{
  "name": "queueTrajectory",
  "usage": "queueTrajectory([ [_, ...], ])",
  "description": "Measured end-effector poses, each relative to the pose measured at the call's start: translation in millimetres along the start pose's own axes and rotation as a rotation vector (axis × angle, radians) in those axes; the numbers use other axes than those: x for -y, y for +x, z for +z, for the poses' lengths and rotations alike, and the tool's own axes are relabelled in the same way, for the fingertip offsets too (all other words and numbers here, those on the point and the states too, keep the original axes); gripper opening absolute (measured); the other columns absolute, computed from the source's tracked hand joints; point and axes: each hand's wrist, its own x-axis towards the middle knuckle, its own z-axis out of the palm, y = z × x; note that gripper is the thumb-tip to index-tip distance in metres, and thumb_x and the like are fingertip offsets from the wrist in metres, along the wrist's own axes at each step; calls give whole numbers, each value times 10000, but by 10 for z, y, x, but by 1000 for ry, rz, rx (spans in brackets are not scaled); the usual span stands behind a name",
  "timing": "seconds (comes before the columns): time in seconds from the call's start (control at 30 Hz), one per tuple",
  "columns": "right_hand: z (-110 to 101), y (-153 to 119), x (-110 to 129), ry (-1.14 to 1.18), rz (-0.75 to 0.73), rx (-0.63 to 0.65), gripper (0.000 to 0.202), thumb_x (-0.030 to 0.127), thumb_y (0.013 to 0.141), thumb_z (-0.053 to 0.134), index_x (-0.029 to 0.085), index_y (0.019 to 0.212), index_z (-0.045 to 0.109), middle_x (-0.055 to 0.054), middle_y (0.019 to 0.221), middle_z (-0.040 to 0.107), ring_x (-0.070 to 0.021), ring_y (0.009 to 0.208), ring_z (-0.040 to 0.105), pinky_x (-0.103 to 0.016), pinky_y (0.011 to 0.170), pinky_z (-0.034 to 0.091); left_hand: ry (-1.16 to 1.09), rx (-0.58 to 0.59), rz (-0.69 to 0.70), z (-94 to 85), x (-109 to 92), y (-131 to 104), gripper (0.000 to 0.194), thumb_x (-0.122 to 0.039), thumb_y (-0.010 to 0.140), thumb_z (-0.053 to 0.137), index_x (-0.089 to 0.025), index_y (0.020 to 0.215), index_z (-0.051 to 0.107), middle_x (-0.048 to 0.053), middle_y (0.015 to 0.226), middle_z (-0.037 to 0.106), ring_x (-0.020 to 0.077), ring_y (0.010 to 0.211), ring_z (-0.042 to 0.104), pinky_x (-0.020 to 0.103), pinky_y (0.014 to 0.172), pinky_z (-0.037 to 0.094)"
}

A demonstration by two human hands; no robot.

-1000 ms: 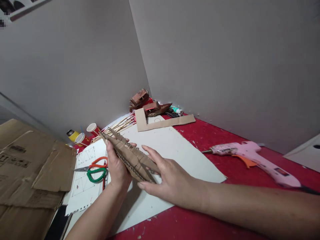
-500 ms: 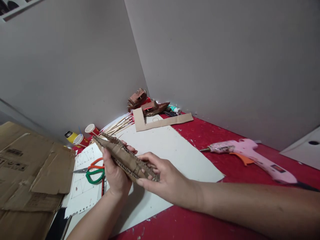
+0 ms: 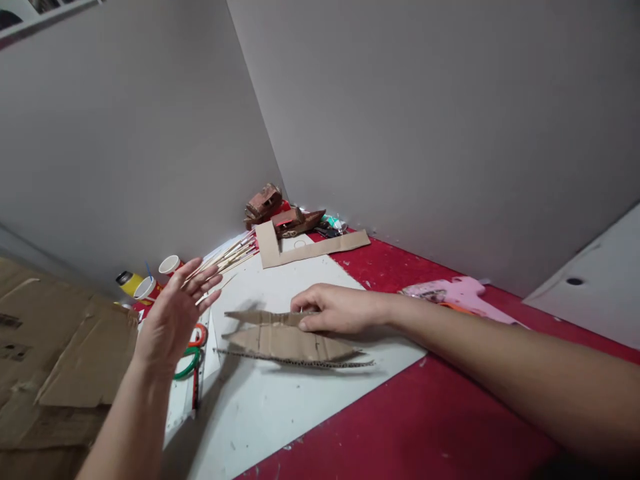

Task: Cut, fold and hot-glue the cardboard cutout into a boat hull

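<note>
A boat-shaped cardboard piece [image 3: 287, 341] with raised side strips rests on the white sheet [image 3: 260, 407]. My right hand [image 3: 333, 310] pinches its far side strip between thumb and fingers. Raised to the left of the cardboard, my left hand [image 3: 175, 310] holds nothing, its palm up and fingers spread. Below that hand, partly hidden by it, lie scissors with green and orange handles [image 3: 187, 363].
A pink glue gun [image 3: 465, 293] lies behind my right forearm. An L-shaped cardboard piece [image 3: 270, 247], thin sticks [image 3: 233, 252] and brown model boats [image 3: 287, 220] are at the back. Paper cups [image 3: 146, 289] stand left, near a large cardboard box [image 3: 65, 373].
The cardboard piece has been lowered onto the white sheet and turned. My left hand has let go and moved left, opening. The view has shifted slightly.
</note>
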Motion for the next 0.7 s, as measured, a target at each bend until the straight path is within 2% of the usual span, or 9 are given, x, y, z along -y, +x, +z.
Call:
queueTrajectory([
  [0.07,27,-14,-16,-92,-25,67,53,117,776,583,146,736,603,39,641,519,-105,601,465,-208,562,354,347,153,-52,-49,53,-44,411,-421,803,700,-216,1154,640,90,1150,699,245,1097,621,354,934,477],
  [0.17,150,-24,-1,-306,-61,112,117,140,821,573,144,840,689,-10,747,624,-139,699,538,-225,640,378,780,486,-195,57,269,-194,329,-381,777,730,-197,1047,690,66,1030,721,223,932,637,316,801,476],
  [0.2,187,-25,10,-372,-68,115,139,156,834,572,150,874,705,-29,798,653,-152,735,562,-231,662,386,875,577,-228,109,350,-243,269,-372,809,692,-191,1007,699,47,949,721,201,853,627,295,737,463],
  [0.27,241,-23,34,-479,-60,107,160,186,849,576,162,915,720,-63,891,689,-180,804,598,-247,697,395,967,667,-249,188,496,-314,198,-342,861,613,-165,880,698,11,766,674,152,696,574,255,627,415],
  [0.37,288,-14,74,-644,-28,109,173,248,876,574,172,945,713,-85,926,709,-213,835,627,-273,693,393,1005,692,-204,212,645,-337,217,-300,887,559,-152,767,663,-10,677,614,126,639,531,236,595,383],
  [0.5,356,17,109,-858,-81,98,213,307,926,544,158,926,696,-93,895,707,-231,837,635,-297,674,384,1084,702,-100,183,731,-301,160,-258,880,565,-167,778,646,-2,723,643,135,669,557,245,620,393],
  [0.6,405,57,120,-929,-108,89,264,316,957,503,143,901,695,-97,881,701,-230,826,633,-305,658,377,1169,714,21,206,759,-290,138,-211,888,540,-175,807,646,11,763,657,145,698,569,260,650,403],
  [0.7,410,110,145,-956,-87,104,261,281,963,490,128,927,698,-106,886,701,-231,823,631,-308,632,358,1219,731,102,246,766,-282,198,-197,915,498,-168,756,614,18,730,631,141,665,553,259,637,401],
])
